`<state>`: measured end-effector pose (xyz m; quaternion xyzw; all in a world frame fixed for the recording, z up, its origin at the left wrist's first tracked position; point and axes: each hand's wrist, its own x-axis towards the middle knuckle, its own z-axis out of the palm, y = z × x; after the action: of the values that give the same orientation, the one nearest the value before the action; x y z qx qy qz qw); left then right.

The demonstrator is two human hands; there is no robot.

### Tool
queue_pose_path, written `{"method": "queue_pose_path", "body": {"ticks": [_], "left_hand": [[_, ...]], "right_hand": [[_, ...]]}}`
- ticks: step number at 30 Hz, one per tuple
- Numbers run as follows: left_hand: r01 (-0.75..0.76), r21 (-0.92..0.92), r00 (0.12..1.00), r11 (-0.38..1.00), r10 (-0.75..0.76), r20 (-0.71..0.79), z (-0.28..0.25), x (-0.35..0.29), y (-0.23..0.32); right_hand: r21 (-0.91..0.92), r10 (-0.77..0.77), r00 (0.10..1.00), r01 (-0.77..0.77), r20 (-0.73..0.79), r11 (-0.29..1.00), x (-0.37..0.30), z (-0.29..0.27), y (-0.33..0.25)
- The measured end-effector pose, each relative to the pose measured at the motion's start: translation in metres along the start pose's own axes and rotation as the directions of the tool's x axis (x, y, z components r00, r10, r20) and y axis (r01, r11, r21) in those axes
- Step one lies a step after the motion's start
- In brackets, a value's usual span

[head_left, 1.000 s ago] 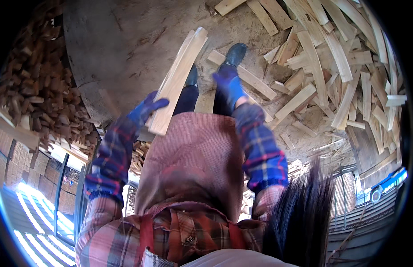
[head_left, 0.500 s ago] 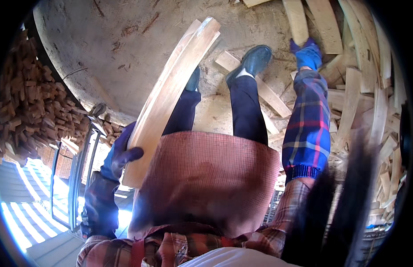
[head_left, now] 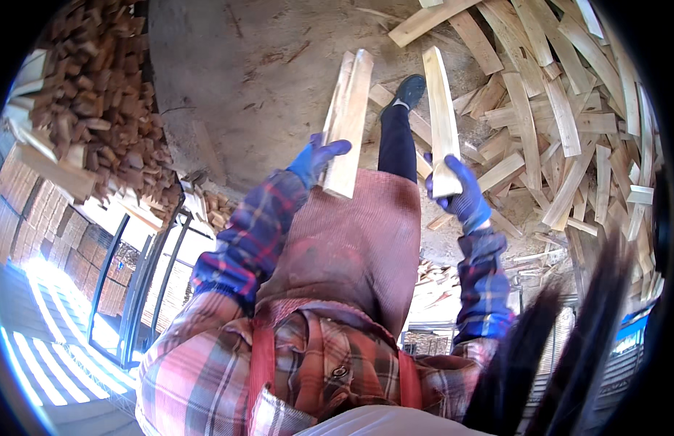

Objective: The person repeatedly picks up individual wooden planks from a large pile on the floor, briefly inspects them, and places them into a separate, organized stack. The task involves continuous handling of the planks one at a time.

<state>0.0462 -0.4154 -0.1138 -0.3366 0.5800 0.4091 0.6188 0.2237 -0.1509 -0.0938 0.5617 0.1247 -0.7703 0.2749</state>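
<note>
My left hand [head_left: 321,157], in a blue-purple glove, is closed around the near end of wooden boards [head_left: 353,120]. At least two lie side by side there, tilted away from me. My right hand [head_left: 464,195], gloved alike, grips the near end of a single pale board [head_left: 441,109], its thumb on the wood. Both loads point forward over the floor and stand apart from each other. A reddish checked apron [head_left: 337,240] covers my lap below them.
Many loose boards [head_left: 526,123] lie heaped on the right. At the left rises a dense pile of short wood pieces [head_left: 97,102]. One board [head_left: 380,96] lies on the concrete floor [head_left: 228,87] by my shoe [head_left: 410,90]. A dark metal frame [head_left: 137,291] stands lower left.
My right hand has come back from the heap on the right, now lifting a board. My left hand has moved right with its boards, closer to the middle. The view has shifted too.
</note>
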Motion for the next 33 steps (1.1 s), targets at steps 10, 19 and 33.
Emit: {"method": "queue_pose_path", "body": {"ticks": [10, 19, 33], "left_hand": [[0.087, 0.317, 0.991, 0.944, -0.114, 0.066, 0.012, 0.034, 0.021], [0.256, 0.019, 0.951, 0.966, -0.256, 0.173, -0.006, 0.051, 0.027], [-0.155, 0.475, 0.980, 0.866, 0.073, 0.187, 0.039, -0.239, 0.102]], "right_hand": [[-0.681, -0.633, 0.774, 0.455, -0.017, 0.575, 0.087, 0.110, 0.094], [-0.790, -0.160, 0.985, 0.144, 0.060, 0.596, 0.059, 0.150, 0.022], [0.653, 0.057, 0.982, -0.162, 0.179, 0.740, -0.005, 0.157, 0.075]]}}
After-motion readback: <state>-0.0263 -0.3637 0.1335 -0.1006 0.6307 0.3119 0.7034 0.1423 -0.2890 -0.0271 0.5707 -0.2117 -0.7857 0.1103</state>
